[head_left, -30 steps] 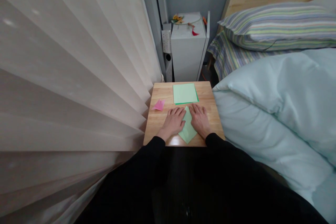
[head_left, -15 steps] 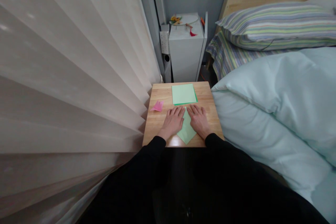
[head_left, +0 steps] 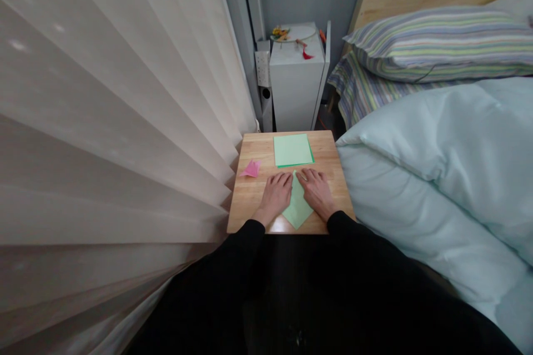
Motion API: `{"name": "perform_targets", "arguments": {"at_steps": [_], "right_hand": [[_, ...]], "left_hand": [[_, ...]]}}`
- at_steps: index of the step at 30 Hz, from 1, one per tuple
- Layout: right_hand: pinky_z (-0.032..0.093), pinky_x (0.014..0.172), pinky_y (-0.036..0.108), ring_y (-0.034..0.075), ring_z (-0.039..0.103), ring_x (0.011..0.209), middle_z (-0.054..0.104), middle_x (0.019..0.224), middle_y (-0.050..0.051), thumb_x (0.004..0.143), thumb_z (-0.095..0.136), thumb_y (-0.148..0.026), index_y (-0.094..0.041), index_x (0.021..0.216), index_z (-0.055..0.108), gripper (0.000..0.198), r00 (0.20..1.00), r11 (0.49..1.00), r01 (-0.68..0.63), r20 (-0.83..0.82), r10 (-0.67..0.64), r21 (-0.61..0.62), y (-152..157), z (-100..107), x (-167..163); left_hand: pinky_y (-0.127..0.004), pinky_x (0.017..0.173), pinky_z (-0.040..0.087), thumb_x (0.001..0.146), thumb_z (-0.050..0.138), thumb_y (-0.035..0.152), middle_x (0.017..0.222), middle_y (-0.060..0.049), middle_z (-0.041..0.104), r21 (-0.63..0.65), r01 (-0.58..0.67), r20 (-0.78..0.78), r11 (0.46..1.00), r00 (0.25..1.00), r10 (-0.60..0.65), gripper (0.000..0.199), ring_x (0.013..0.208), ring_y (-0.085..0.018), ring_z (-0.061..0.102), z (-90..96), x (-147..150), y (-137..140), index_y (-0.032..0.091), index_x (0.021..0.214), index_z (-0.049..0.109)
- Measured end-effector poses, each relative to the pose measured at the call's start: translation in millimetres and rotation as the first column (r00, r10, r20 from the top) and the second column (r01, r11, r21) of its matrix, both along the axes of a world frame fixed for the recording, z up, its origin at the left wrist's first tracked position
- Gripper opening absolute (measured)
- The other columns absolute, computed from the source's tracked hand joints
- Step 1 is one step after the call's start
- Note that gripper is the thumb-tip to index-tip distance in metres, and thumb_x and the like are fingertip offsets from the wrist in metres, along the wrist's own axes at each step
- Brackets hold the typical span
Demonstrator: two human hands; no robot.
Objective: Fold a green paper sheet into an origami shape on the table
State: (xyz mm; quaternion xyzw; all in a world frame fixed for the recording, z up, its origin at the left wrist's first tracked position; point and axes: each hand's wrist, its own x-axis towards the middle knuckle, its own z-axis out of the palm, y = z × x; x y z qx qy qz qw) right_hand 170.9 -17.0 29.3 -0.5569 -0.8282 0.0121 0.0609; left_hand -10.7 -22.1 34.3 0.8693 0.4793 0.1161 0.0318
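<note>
On the table (head_left: 244, 205) lies one green sheet (head_left: 298, 209), left hand (head_left: 276, 193) and right hand (head_left: 318, 193) atop, fingers unclenched, seemingly creasing it, next needing even pressure.

Single head-worn view, facing forward and steeply down over the wearer's dark sleeves (head_left: 237, 252). Bench (head_left: 259, 147) and hands (head_left: 317, 191) sit small, just below centre, moderate range. Wide field: curtain (head_left: 125, 122) down left side, quilt (head_left: 437, 177) right, white cabinet (head_left: 295, 91) toward top.
</note>
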Motion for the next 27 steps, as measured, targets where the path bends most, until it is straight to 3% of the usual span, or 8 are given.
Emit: {"name": "perform_targets", "arguments": {"at_steps": [5, 20, 27], "right_hand": [[0.035, 0.092, 0.042, 0.032, 0.047, 0.119, 0.055, 0.138, 0.018, 0.094, 0.042, -0.008, -0.022, 0.150, 0.049, 0.058, 0.999, 0.999, -0.021, 0.048, 0.022, -0.035, 6.0, 8.5, 2.3], [0.034, 0.094, 0.042, 0.032, 0.045, 0.122, 0.053, 0.141, 0.017, 0.093, 0.042, -0.008, -0.025, 0.150, 0.051, 0.060, 1.000, 0.999, 0.000, -0.013, -0.001, -0.039, 9.7, 5.2, 5.6], [0.033, 0.094, 0.043, 0.032, 0.044, 0.121, 0.052, 0.144, 0.016, 0.095, 0.040, -0.009, -0.027, 0.153, 0.047, 0.061, 1.000, 0.999, 0.002, 0.010, -0.002, -0.046, 7.7, 2.5, 6.6]], "left_hand": [[-0.044, 0.110, 0.038, 0.101, 0.041, 0.020, 0.146, -0.012, 0.056, -0.028, 0.007, 0.027, 1.000, 1.000, -0.006, 0.045, 0.135, -0.026, 0.046, -0.3, -1.4, 1.9, 0.016, 0.144, 0.052], [-0.046, 0.109, 0.037, 0.098, 0.041, 0.018, 0.153, -0.013, 0.050, -0.017, 0.014, -0.042, 1.000, 0.999, -0.015, 0.054, 0.139, -0.029, 0.042, 6.8, 1.2, 2.5, 0.014, 0.151, 0.044], [-0.047, 0.110, 0.036, 0.095, 0.043, 0.018, 0.155, -0.013, 0.048, -0.021, -0.010, -0.031, 1.000, 0.999, 0.009, 0.057, 0.142, -0.029, 0.039, 1.6, 2.0, 1.7, 0.017, 0.152, 0.043]]}}
